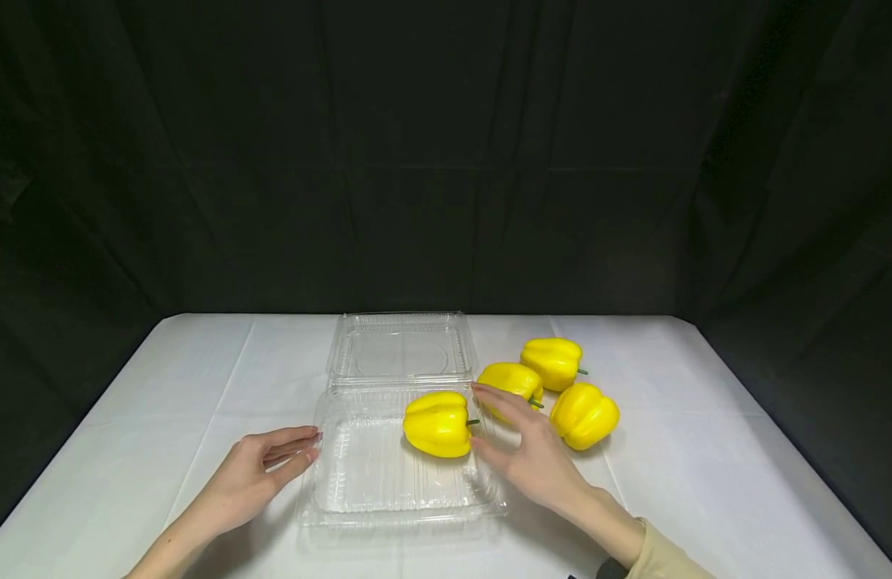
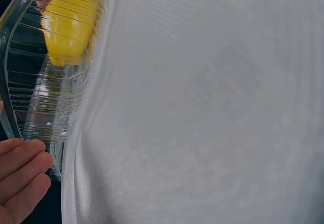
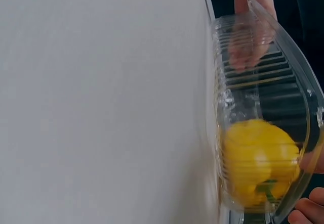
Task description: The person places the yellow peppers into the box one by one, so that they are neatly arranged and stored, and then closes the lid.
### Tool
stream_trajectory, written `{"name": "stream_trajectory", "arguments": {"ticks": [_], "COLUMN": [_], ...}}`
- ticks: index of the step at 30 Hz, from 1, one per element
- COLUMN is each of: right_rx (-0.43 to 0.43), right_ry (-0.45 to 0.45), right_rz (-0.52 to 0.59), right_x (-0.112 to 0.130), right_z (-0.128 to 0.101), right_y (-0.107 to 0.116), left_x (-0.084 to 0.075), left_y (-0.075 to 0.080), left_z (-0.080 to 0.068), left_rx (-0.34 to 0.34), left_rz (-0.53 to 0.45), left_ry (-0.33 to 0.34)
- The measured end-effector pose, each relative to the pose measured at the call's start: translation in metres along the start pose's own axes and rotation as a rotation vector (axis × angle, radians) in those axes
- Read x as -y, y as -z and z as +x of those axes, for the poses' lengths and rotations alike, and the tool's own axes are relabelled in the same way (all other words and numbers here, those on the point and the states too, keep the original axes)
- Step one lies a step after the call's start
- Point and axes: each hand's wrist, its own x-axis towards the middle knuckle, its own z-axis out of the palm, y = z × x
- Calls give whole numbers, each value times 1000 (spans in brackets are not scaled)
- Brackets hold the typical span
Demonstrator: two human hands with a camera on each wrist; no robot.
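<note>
A clear plastic clamshell box [image 1: 366, 482] lies open on the white table, its lid [image 1: 402, 347] folded back. One yellow bell pepper [image 1: 437, 424] sits in the tray's far right corner, also seen through the ribbed wall [image 2: 68, 27] [image 3: 258, 163]. Three more yellow peppers [image 1: 513, 381] [image 1: 553, 361] [image 1: 584, 415] lie on the table right of the box. My left hand [image 1: 272, 462] rests open with fingertips [image 2: 25, 168] at the tray's left rim. My right hand [image 1: 521, 450] hovers open just right of the pepper in the tray, holding nothing.
The white tablecloth [image 1: 706, 450] covers the table, with black curtains [image 1: 446, 153] behind and at the sides. The table's edges drop off to darkness left and right.
</note>
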Motion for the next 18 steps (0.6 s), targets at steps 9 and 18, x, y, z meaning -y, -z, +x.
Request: {"name": "stream_trajectory", "arguments": {"ticks": [9, 18], "right_rx": [0, -23], "right_ry": [-17, -15], "right_rz": [-18, -74], "right_x": [-1, -6], "right_z": [-6, -12], "right_y": [12, 20], "left_x": [0, -1], "left_y": [0, 0], "left_z": [0, 0], "left_rx": [-7, -7], "left_rz": [16, 17], "left_ry": [8, 11]}}
